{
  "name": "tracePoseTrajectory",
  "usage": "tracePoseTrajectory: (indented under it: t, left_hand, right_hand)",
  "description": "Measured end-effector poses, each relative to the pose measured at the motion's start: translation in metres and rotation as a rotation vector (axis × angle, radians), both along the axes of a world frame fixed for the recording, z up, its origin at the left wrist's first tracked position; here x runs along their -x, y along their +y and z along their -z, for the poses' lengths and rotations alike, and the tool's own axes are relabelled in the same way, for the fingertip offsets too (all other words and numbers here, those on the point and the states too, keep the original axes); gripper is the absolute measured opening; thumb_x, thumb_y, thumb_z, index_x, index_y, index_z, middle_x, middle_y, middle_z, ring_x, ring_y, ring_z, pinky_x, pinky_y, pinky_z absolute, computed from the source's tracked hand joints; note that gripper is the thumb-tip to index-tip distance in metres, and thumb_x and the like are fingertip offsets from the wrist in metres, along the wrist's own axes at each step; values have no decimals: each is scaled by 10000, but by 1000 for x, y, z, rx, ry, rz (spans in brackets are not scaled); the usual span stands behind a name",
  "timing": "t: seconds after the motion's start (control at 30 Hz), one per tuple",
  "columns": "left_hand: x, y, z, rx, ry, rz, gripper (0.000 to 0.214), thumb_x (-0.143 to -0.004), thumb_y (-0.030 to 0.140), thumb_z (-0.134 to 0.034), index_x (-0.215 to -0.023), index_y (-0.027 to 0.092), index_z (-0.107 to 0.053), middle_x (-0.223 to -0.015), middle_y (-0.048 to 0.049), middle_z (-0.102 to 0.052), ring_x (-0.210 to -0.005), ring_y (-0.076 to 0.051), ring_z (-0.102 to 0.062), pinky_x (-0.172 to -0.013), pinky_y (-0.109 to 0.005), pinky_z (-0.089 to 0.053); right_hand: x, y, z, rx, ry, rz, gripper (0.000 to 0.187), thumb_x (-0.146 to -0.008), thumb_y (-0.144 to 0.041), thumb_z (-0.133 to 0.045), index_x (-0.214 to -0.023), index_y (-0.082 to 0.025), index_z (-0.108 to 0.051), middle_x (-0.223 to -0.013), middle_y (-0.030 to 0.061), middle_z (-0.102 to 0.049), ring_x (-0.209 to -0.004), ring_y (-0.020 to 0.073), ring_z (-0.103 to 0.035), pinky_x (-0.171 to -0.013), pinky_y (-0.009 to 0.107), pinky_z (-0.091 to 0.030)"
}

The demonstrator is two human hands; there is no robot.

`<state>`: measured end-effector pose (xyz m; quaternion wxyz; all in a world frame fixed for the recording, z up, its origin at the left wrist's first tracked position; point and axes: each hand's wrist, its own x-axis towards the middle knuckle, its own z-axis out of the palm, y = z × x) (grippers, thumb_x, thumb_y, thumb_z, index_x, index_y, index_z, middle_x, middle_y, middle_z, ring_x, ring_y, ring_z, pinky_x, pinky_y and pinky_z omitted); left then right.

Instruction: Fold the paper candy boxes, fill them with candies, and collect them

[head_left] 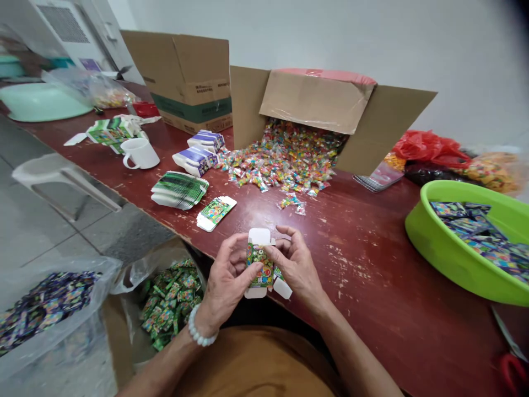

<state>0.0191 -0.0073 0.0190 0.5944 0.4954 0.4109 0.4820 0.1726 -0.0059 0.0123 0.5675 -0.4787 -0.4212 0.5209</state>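
Observation:
Both my hands hold one small printed carton (260, 264) with white flaps, upright over the near edge of the dark red table (363, 286). My left hand (226, 282) grips its left side, fingers curled; a white bead bracelet is on that wrist. My right hand (296, 266) pinches the carton's top right, by the open white flap. A flat carton blank (216, 213) lies just beyond my hands. A heap of wrapped candies (281, 162) spills from a tipped cardboard box (322, 105) farther back.
A green basin (450, 253) of packed items sits at the right. A stack of flat blanks (179, 190), folded cartons (200, 154) and a white mug (139, 153) stand left. A lined box of green packets (169, 300) and a bag (41, 303) sit below the table.

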Motion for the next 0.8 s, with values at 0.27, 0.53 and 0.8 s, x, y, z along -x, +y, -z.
tracePoseTrajectory:
  t: [0.27,0.53,0.8]
  left_hand:
    - [5,4,7,18,21,58,339,-809,295,-721,-1107,201,-589,-927,-16,-702,-798,-130,-651,-725,-230,-542]
    - [11,6,3,55,120,53,186,-848,357,-670,-885,176,-645,-798,2,-665,-731,-124,-587,-684,-215,-481]
    - [9,10,-2,107,-18,25,446,-773,318,-765,-1124,230,-505,-854,22,-681,-773,-123,-640,-723,-218,-503]
  right_hand:
    - [4,-8,7,-105,-66,28,165,-826,-341,-682,-906,-197,-677,-828,5,-681,-752,140,-604,-717,257,-471]
    - [-8,3,-1,53,-6,-108,262,-690,-393,-801,-772,-179,-675,-714,-6,-642,-657,135,-569,-646,261,-453]
    - [-9,4,0,-85,-150,-183,215,-769,-374,-730,-713,-181,-653,-679,-5,-598,-626,123,-526,-599,248,-432]
